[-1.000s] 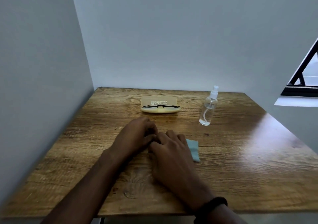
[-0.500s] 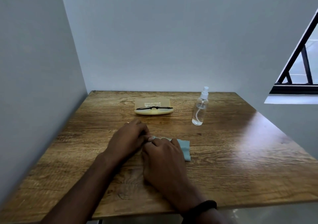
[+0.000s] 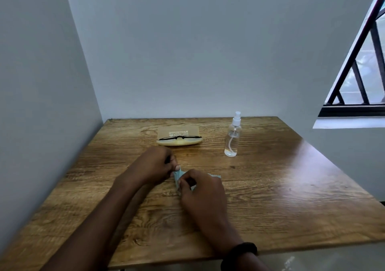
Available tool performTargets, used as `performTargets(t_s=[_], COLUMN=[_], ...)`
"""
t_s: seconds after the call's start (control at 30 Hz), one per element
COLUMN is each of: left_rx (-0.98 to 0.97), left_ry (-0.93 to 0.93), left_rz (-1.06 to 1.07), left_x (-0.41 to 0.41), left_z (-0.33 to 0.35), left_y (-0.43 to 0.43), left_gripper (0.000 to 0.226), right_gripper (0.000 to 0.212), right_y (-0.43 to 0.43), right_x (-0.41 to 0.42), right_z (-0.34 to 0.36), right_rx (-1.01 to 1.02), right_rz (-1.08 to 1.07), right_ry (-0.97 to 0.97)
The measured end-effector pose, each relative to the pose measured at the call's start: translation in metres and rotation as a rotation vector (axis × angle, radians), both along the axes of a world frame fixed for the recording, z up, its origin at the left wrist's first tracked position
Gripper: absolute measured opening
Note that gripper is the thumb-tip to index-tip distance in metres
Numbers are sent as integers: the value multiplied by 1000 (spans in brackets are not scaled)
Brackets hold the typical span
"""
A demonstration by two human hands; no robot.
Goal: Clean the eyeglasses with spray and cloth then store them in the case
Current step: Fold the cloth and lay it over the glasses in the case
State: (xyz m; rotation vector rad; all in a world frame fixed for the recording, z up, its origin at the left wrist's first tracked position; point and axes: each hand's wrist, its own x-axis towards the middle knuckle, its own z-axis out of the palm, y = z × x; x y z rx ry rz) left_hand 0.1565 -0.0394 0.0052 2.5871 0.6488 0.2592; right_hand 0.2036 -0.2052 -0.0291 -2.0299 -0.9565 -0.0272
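Black-framed eyeglasses [image 3: 179,138] lie folded in the open yellow case [image 3: 178,143] at the back of the table, its tan lid [image 3: 178,132] flat behind them. To the right stands a clear spray bottle [image 3: 233,139] with a white nozzle. A light blue cloth [image 3: 178,175] is lifted off the wood in the middle of the table. My left hand [image 3: 155,165] pinches its left edge. My right hand [image 3: 203,189] grips the rest and covers most of the cloth.
The wooden table [image 3: 270,187] sits in a corner, with grey walls at the left and back. A barred window [image 3: 362,73] opens at the right. A dark band circles my right wrist [image 3: 239,252].
Both hands had been pressing the cloth flat on the table; now they have pinched it and raised it off the wood. The camera tilted up a little.
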Motion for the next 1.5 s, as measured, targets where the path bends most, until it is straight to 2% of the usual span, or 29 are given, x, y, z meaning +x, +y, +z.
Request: performTargets(t_s=[0.17, 0.27, 0.5, 0.67, 0.8, 1.3, 1.5], left_rx=[-9, -7, 76, 108, 121, 231, 185], left_ry=[14, 49, 173, 244, 258, 207, 32], left_rz=[-7, -15, -78, -88, -89, -130, -101], left_x=[13, 23, 55, 73, 81, 96, 80], left_z=[14, 24, 37, 32, 25, 6, 2], left_y=[-7, -14, -39, -55, -64, -75, -71], left_gripper=[18, 9, 11, 9, 11, 13, 6], right_gripper=[9, 8, 12, 12, 12, 18, 16], right_y=[-8, -17, -36, -53, -59, -66, -75], right_x=[7, 10, 14, 16, 16, 18, 24], right_z=[-1, 1, 4, 7, 6, 7, 7], right_rx=[23, 17, 6, -110, -115, -265, -236], right_rz=[-33, -73, -185, -224, -233, -229, -213], right_ry=[120, 124, 139, 92, 101, 45, 23])
